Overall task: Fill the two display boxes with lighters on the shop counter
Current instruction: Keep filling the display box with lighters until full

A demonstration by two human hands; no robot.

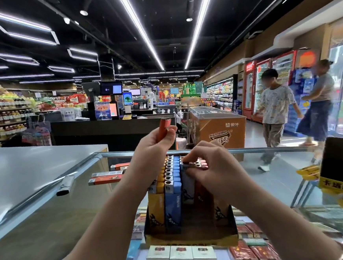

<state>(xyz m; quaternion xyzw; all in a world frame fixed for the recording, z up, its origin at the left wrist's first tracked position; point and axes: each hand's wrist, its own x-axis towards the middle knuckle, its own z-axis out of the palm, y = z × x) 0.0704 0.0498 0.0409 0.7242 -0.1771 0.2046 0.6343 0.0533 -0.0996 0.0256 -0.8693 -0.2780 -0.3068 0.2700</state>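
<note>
From the head view, the left hand (pixel 155 143) holds a red lighter (pixel 163 129) up, fingers curled round it. The right hand (pixel 212 165) pinches a lighter in the display box (pixel 190 237) on the glass worktop (pixel 69 199). A bump could tip the rows. A second box is hard to find.

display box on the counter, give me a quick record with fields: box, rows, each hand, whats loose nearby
box: open cardboard display box on the glass counter
rows: yellow lighters, blue lighters, standing upright at the left; front right part unfilled
left hand: left hand raised above the box, gripping an orange lighter
right hand: right hand pinching a lighter at the right-side rows
loose nearby: black lighter lying on the counter
</note>
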